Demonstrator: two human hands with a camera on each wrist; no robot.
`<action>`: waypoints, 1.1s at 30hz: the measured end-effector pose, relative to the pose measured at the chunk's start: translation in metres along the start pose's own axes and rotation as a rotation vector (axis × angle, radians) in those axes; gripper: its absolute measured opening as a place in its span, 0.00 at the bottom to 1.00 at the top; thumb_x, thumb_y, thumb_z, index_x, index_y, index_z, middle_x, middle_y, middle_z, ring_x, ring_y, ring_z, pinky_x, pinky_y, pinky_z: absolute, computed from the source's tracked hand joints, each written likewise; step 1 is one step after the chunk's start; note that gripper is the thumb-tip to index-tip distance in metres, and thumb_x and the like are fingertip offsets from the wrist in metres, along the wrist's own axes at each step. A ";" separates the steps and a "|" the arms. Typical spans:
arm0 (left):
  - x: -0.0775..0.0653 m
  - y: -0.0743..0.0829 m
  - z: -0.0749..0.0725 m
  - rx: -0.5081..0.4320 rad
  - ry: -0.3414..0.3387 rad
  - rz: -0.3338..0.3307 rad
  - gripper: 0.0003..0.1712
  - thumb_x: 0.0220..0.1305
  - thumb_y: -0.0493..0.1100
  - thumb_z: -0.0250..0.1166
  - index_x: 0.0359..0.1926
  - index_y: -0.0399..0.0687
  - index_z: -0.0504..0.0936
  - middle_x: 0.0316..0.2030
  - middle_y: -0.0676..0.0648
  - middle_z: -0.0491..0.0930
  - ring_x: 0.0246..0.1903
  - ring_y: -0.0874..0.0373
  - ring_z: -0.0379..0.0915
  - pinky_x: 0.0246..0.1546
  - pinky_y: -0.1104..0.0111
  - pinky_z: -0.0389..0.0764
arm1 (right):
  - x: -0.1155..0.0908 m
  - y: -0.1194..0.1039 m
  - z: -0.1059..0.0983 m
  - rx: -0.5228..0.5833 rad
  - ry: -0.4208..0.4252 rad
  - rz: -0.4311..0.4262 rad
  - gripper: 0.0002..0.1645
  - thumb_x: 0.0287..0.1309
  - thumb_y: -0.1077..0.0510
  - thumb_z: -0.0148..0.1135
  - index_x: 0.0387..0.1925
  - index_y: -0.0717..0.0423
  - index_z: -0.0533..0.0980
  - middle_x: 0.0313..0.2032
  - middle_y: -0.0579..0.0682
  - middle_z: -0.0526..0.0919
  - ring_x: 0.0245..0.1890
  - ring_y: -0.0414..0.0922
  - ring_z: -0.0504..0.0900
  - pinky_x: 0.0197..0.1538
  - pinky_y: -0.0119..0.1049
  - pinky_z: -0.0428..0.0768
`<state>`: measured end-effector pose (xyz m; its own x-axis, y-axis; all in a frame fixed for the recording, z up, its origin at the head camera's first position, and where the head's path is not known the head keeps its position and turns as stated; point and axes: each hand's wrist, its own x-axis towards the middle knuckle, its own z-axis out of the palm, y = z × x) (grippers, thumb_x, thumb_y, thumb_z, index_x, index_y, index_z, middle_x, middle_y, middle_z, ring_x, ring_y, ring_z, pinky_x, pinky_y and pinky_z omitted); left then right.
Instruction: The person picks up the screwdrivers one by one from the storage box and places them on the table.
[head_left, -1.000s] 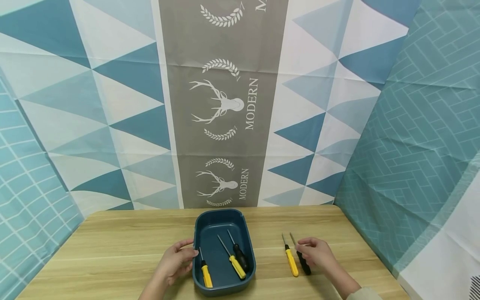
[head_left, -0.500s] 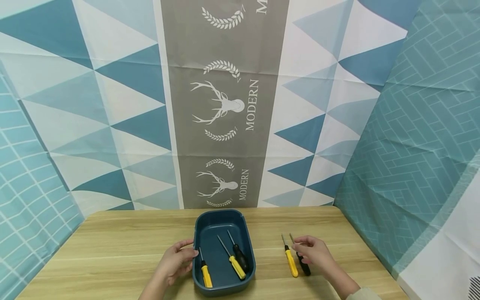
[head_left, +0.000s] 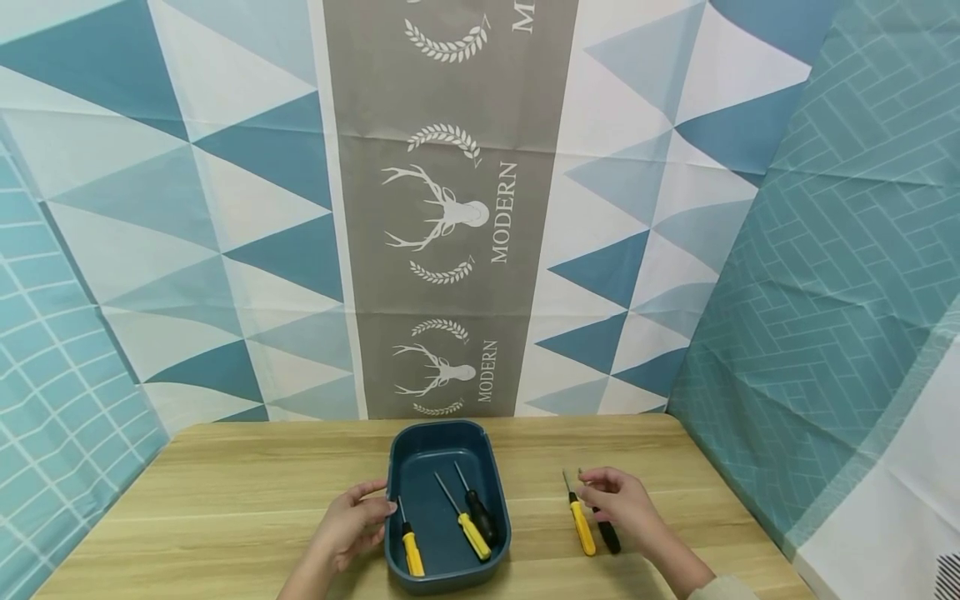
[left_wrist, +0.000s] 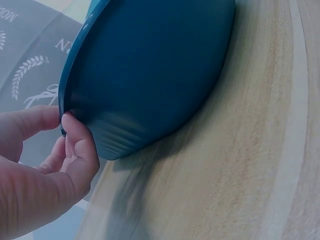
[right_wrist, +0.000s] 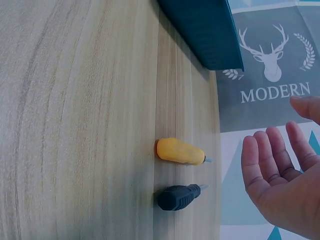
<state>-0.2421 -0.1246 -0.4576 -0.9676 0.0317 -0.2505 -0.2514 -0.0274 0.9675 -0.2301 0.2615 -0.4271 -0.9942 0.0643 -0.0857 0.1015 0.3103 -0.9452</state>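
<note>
My left hand (head_left: pixel 352 527) pinches the left rim of a dark blue plastic tray (head_left: pixel 497 546), thumb on one side and fingers on the other, as the left wrist view shows. Inside the tray lie a yellow screwdriver (head_left: pixel 413 552) at the left, and another yellow screwdriver (head_left: pixel 474 535) beside a black one (head_left: pixel 482 515) at the right. Right of the tray, a yellow-handled screwdriver (right_wrist: pixel 180 151) and a black-handled screwdriver (right_wrist: pixel 177 198) lie side by side on the table. Over the black one hovers my right hand (head_left: pixel 618 504), its fingers loosely bent and holding nothing; it partly hides that screwdriver in the head view.
The wood-grain table (head_left: pixel 247 500) ends at a wall hanging (head_left: pixel 442 250) with triangles and deer heads. A teal patterned cloth (head_left: pixel 817 317) borders the right side, and a blue tiled cloth (head_left: pixel 60 367) borders the left.
My right hand has shifted slightly left over the black-handled screwdriver, covering more of its shaft. The left hand and the tray stay where they were.
</note>
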 end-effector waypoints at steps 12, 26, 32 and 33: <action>0.002 -0.002 0.000 -0.003 0.007 -0.001 0.34 0.56 0.36 0.64 0.62 0.32 0.62 0.36 0.45 0.81 0.30 0.58 0.76 0.28 0.70 0.79 | -0.002 -0.010 0.010 -0.009 -0.069 -0.034 0.26 0.53 0.52 0.66 0.49 0.65 0.74 0.37 0.51 0.79 0.37 0.47 0.79 0.40 0.43 0.81; 0.003 -0.003 -0.001 -0.013 0.015 0.003 0.36 0.55 0.36 0.66 0.63 0.32 0.62 0.37 0.44 0.81 0.31 0.57 0.76 0.30 0.68 0.78 | -0.001 -0.016 0.020 -0.008 -0.142 -0.100 0.22 0.55 0.53 0.64 0.48 0.63 0.75 0.36 0.50 0.79 0.36 0.46 0.78 0.38 0.43 0.82; 0.002 -0.003 -0.001 -0.011 0.011 0.003 0.36 0.55 0.37 0.65 0.63 0.32 0.62 0.36 0.45 0.81 0.30 0.57 0.76 0.29 0.68 0.78 | -0.002 -0.021 0.025 -0.005 -0.155 -0.093 0.24 0.54 0.50 0.65 0.48 0.63 0.75 0.37 0.50 0.78 0.36 0.44 0.77 0.38 0.41 0.82; 0.002 -0.003 -0.001 -0.010 0.010 0.004 0.36 0.55 0.37 0.65 0.63 0.32 0.62 0.36 0.45 0.81 0.30 0.57 0.76 0.29 0.68 0.78 | -0.002 -0.021 0.025 -0.005 -0.156 -0.092 0.25 0.53 0.50 0.66 0.47 0.62 0.75 0.37 0.50 0.78 0.36 0.43 0.77 0.39 0.41 0.82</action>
<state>-0.2436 -0.1250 -0.4608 -0.9688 0.0214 -0.2469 -0.2476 -0.0378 0.9681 -0.2307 0.2305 -0.4145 -0.9926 -0.1125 -0.0467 0.0092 0.3128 -0.9498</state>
